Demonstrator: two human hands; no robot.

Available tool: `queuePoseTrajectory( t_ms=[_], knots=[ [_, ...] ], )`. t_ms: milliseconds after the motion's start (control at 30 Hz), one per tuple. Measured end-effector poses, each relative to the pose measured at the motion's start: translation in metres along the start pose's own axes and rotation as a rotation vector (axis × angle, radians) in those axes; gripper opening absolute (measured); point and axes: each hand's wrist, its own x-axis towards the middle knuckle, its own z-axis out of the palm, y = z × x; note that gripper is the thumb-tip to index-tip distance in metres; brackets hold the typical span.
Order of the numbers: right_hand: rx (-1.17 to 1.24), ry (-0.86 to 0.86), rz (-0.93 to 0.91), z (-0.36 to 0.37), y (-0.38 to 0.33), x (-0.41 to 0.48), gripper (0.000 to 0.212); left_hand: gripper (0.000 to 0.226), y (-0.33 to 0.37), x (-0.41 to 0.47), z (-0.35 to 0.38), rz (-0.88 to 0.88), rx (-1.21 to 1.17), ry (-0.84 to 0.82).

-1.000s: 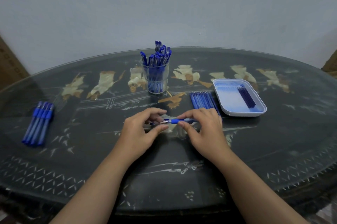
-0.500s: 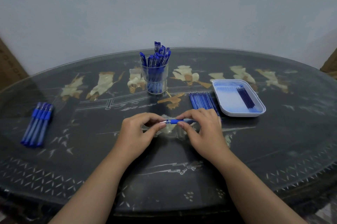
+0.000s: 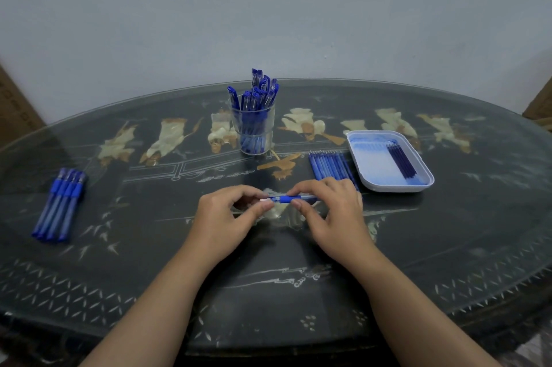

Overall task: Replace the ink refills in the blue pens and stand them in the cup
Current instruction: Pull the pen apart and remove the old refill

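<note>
Before the cup [image 3: 253, 127], the left hand [image 3: 222, 219] fingers pinch the tip of a pen [image 3: 286, 198] and the right hand [image 3: 331, 211] fingers grasp its barrel. Seemingly the tip is being screwed; next calls for a straight twist.

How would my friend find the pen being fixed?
Look at the dark oval table, then where the left hand and right hand meet near its middle. The pen is pinched sideways between them. Every other pen stands in the cup or lies untouched in the pile far left.
</note>
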Motion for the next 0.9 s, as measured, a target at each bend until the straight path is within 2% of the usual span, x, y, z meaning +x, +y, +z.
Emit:
queuePoseTrajectory(
  t_ms=[67,367,433,533,633,767,900],
  knots=[
    [0.002,-0.001,0.001,0.0,0.0,0.0,0.017,0.02,-0.001,-0.001,0.0,-0.028,-0.036,0.013],
    [0.03,0.012,0.025,0.0,0.002,0.001,0.018,0.021,-0.006,0.001,-0.006,-0.148,-0.179,0.077],
    [0.034,0.014,0.027,0.0,0.003,0.0,0.02,0.024,-0.007,0.002,-0.014,-0.102,-0.095,0.09],
    [0.033,0.014,0.027,0.0,0.002,0.0,0.018,0.024,-0.013,0.007,-0.029,-0.008,0.195,0.096],
    [0.026,0.017,0.023,0.001,0.002,0.001,0.017,0.021,-0.021,0.011,-0.037,-0.087,0.337,0.045],
    [0.021,0.008,0.024,0.0,0.002,0.001,0.014,0.016,-0.022,0.011,-0.031,-0.131,0.365,-0.043],
    [-0.004,0.016,0.032,0.0,-0.001,0.001,0.017,0.023,-0.021,0.011,-0.024,-0.118,0.28,-0.032]
  ],
)
